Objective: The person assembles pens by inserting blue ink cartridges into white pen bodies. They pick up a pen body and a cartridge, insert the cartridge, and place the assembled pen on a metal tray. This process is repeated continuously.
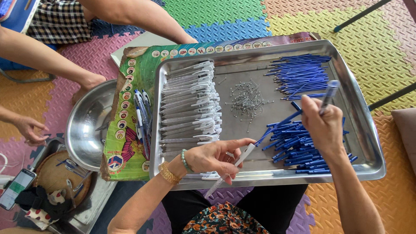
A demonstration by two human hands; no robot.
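My left hand (pixel 216 157) has a closed grip on a clear pen barrel (pixel 229 171), which slants from my fingertips down over the near rim of the steel tray (pixel 368 143). My right hand (pixel 323 123) pinches a blue refill (pixel 328 96) upright, its tip pointing away from me, above the nearer heap of blue refills (pixel 299 147) on the right of the tray. A second heap of blue refills (pixel 301 73) lies at the far right corner. Between the heaps and my left hand sits a small scatter of metal springs (pixel 248 99). Rows of white and clear pen barrels (pixel 188 104) fill the tray's left side. Left of the tray, finished pens (pixel 142 119) lie on a printed green sheet (pixel 130 130), beside a steel bowl (pixel 86 125). Other people's hands (pixel 91 82) rest on the coloured foam floor mats (pixel 225 19) beyond.
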